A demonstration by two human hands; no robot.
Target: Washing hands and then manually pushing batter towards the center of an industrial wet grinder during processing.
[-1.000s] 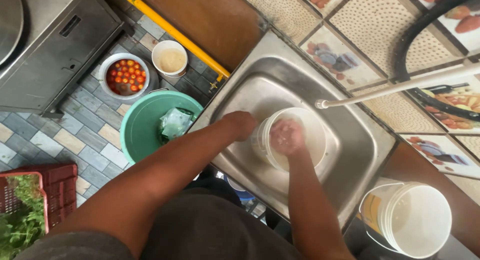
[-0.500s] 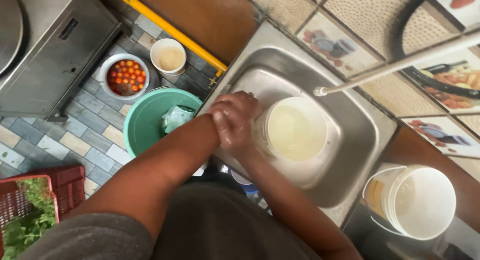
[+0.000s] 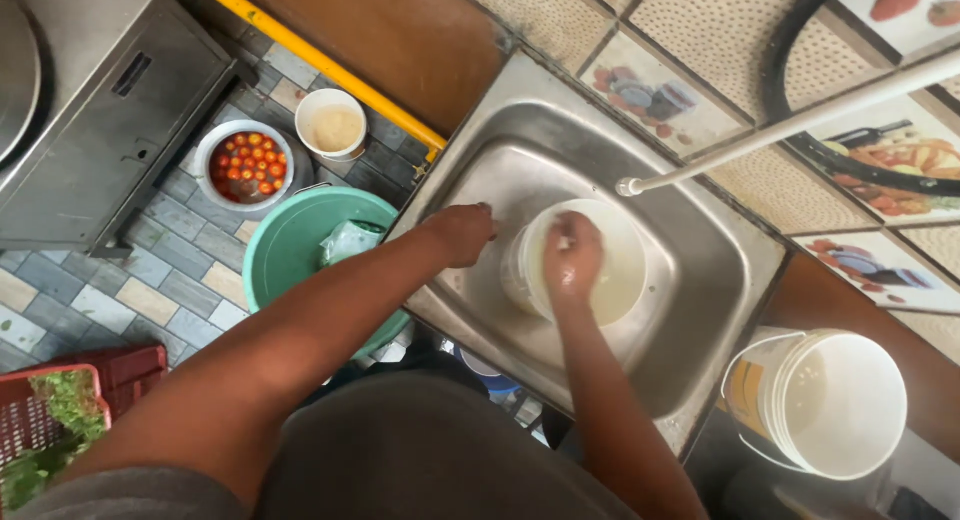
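A white bucket (image 3: 612, 292) holding cloudy water sits in the steel sink (image 3: 720, 280). My left hand (image 3: 462, 232) rests on the bucket's left outer side, fingers curled against it. My right hand (image 3: 572, 257) is wet and loosely closed, reaching over the rim into the bucket; whether it holds anything is hidden. A thin white tap pipe (image 3: 790, 120) ends just above the bucket's far side.
A second white bucket (image 3: 830, 405) stands at the lower right. On the tiled floor to the left are a green basin (image 3: 285, 255), a bowl of red tomatoes (image 3: 245, 165), a small white bowl (image 3: 332, 128), a steel appliance (image 3: 95, 110) and a red crate of greens (image 3: 60, 415).
My right hand has come up from beneath my left arm and moved into the bucket. My left hand has shifted left onto the bucket's outer side.
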